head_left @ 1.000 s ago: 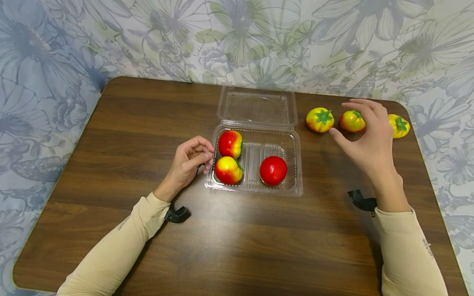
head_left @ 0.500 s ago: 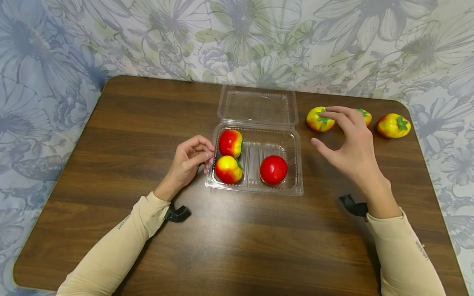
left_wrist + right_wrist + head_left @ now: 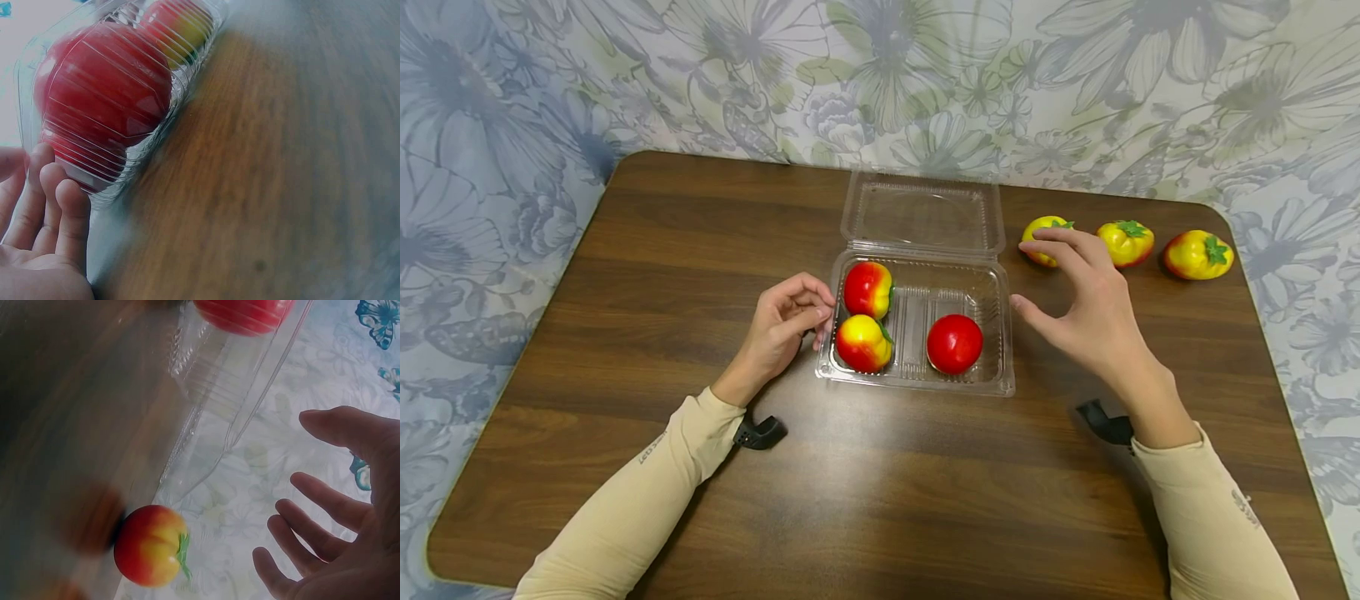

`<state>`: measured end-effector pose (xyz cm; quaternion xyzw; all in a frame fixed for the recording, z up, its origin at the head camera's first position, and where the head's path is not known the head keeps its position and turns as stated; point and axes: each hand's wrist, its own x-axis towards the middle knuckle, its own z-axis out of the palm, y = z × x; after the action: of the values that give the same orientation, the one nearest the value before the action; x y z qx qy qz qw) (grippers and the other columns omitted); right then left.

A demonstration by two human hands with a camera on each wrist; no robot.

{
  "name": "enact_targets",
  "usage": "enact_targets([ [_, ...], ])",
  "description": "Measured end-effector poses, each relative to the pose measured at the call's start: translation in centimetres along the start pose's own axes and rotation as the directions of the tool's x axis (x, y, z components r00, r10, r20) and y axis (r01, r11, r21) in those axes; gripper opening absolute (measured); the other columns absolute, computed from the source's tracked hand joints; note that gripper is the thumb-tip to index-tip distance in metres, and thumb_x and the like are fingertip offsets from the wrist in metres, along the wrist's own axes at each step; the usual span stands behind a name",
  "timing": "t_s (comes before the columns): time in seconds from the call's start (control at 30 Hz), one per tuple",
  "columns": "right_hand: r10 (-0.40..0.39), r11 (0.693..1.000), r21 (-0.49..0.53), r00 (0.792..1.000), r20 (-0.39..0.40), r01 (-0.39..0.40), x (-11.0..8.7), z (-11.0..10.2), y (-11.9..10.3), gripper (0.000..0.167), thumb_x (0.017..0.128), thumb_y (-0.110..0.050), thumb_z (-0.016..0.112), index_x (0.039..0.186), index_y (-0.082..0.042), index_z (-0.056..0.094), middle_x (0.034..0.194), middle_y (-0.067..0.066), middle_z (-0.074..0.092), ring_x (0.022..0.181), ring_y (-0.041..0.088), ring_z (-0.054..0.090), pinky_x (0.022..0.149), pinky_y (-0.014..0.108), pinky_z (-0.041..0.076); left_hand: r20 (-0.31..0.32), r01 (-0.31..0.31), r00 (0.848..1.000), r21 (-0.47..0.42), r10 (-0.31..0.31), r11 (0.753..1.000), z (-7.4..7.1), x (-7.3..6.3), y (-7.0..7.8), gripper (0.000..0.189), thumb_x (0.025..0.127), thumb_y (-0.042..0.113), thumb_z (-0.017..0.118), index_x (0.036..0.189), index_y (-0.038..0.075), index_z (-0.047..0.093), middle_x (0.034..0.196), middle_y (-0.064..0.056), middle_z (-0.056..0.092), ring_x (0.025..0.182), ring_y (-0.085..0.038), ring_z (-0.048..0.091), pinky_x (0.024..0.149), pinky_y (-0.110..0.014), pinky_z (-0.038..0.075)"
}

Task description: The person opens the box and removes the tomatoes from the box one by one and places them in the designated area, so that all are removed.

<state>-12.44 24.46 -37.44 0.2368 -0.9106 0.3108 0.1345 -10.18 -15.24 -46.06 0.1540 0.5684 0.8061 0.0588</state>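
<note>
An open clear plastic clamshell box (image 3: pixel 917 386) holds two red-and-yellow tomato-like fruits (image 3: pixel 863 343) along its left side and one all-red fruit (image 3: pixel 955 343) at front right. My left hand (image 3: pixel 784 327) pinches the box's left rim between thumb and index finger; in the left wrist view, its other fingertips (image 3: pixel 73 197) lie close to the ribbed wall. My right hand (image 3: pixel 1093 312) is spread, holding nothing, with its thumb near the box's right rim. Its fingers overlap the nearest loose fruit (image 3: pixel 1039 227) in the head view.
Two more yellow-and-red fruits with green leafy tops, a middle one (image 3: pixel 1123 244) and a far-right one (image 3: pixel 1197 255), sit at the back right. The box's lid (image 3: pixel 922 218) lies back towards the flower-patterned wall (image 3: pixel 887 83). Everything rests on a brown wooden table (image 3: pixel 910 500).
My right hand has moved left from over the right-hand fruits to beside the box, uncovering the middle and far-right fruits. My left hand and the box have stayed put.
</note>
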Motion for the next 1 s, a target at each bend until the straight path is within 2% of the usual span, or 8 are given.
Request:
enact_targets([
  [0.23,-0.047,0.998,0.043,0.999,0.019,0.046,-0.1,0.5,-0.8,0.058,0.079,-0.015,0.089,0.134,-0.011,0.069,0.144,0.008,0.061,0.137,0.029,0.051,0.114,0.039,0.042,0.004,-0.002,1.000,-0.006,0.002,1.000,0.0,0.0,0.0,0.014,0.094,-0.012,0.054,0.103,-0.005,0.062,0.079,-0.014,0.067,0.060,-0.025,0.057,0.047,-0.028,0.053],
  [0.5,-0.098,0.994,0.052,0.993,0.061,0.095,-0.3,1.1,-1.6,0.061,0.079,-0.015,0.089,0.135,-0.008,0.067,0.143,0.008,0.061,0.135,0.029,0.053,0.104,0.041,0.045,0.001,0.003,1.000,-0.013,-0.003,1.000,0.0,0.0,0.0,0.014,0.094,-0.011,0.054,0.103,-0.004,0.063,0.079,-0.014,0.068,0.061,-0.024,0.058,0.048,-0.028,0.053],
  [0.77,-0.088,0.994,0.083,0.978,0.189,0.074,-0.8,1.6,-2.6,0.067,0.081,-0.021,0.089,0.142,-0.014,0.063,0.151,0.005,0.056,0.140,0.025,0.049,0.105,0.050,0.049,-0.001,0.000,1.000,-0.014,0.000,1.000,0.0,0.0,-0.1,0.014,0.094,-0.012,0.054,0.102,-0.004,0.063,0.079,-0.014,0.067,0.060,-0.024,0.057,0.047,-0.028,0.052],
  [1.0,-0.127,0.990,0.095,0.953,0.274,0.104,-1.2,2.4,-3.3,0.068,0.082,-0.021,0.089,0.143,-0.013,0.061,0.152,0.007,0.054,0.143,0.024,0.047,0.114,0.048,0.046,-0.001,0.003,1.000,-0.006,-0.003,1.000,-0.1,0.0,-0.2,0.015,0.094,-0.012,0.054,0.102,-0.004,0.063,0.079,-0.013,0.067,0.061,-0.025,0.057,0.046,-0.029,0.051],
])
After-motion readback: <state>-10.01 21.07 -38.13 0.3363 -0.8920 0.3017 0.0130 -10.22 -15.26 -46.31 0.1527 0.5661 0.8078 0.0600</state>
